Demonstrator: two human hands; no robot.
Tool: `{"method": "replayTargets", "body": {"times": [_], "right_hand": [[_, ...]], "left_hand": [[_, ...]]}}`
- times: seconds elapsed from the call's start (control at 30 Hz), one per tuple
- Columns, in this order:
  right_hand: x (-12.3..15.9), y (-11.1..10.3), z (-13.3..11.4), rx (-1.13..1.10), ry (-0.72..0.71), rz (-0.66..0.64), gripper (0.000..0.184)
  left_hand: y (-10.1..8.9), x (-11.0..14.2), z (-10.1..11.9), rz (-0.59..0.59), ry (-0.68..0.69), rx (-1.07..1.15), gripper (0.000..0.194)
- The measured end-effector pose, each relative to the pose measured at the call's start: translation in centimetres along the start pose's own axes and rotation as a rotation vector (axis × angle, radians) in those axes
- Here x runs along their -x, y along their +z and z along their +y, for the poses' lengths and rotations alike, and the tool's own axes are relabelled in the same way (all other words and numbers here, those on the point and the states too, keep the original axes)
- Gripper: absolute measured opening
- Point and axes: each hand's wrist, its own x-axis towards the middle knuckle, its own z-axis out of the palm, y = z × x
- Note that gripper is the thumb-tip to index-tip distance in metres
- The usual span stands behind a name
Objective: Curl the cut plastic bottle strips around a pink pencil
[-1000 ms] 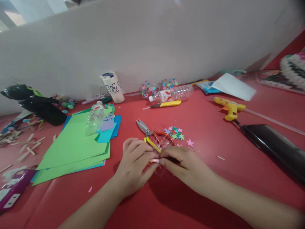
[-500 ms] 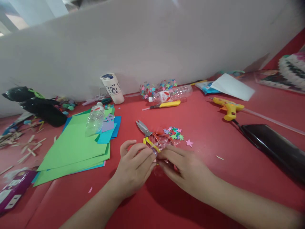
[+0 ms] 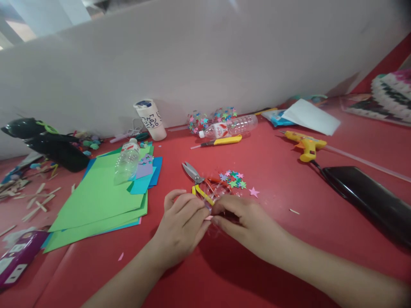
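My left hand (image 3: 181,222) is closed, its fingers curled together around one end of a small pink piece (image 3: 208,217). My right hand (image 3: 247,216) pinches at the other end with thumb and fingertips, and most of the piece is hidden by the fingers. Just beyond the hands lie scissors (image 3: 192,173) with yellow handles, blades pointing away to the left. Clear plastic scraps (image 3: 220,189) with some red on them lie by the handles, partly covered by my right hand. Behind them is a heap of small coloured stars (image 3: 234,179), with a larger pink star (image 3: 254,192) beside it.
On the red table, green foam sheets (image 3: 96,196) lie left under a clear plastic bottle (image 3: 126,161). Toward the wall are a yellow cutter (image 3: 227,140), another bottle (image 3: 240,125) and a white tumbler (image 3: 150,119). A yellow glue gun (image 3: 306,145) and black case (image 3: 362,196) lie right.
My right fingertips have shifted slightly and drawn into a tighter pinch, and the pink piece between the hands shows more. The left hand stays nearly in place.
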Motion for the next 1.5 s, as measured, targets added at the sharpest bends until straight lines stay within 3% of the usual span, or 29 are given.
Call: {"method": "replayTargets", "body": {"times": [0.2, 0.9, 1.2, 1.5], "right_hand": [[-0.2, 0.1, 0.0, -0.002, 0.005, 0.003, 0.008], [-0.4, 0.1, 0.4, -0.028, 0.033, -0.034, 0.01], [-0.4, -0.3, 0.1, -0.045, -0.027, -0.075, 0.013], [-0.3, -0.2, 0.0, -0.1, -0.051, -0.07, 0.016]], "left_hand": [[0.0, 0.0, 0.0, -0.061, -0.027, 0.02, 0.013], [0.1, 0.0, -0.1, -0.074, 0.002, 0.015, 0.013], [0.2, 0.4, -0.1, -0.009, 0.114, -0.067, 0.011], [0.3, 0.9, -0.3, -0.021, 0.182, -0.101, 0.014]]}}
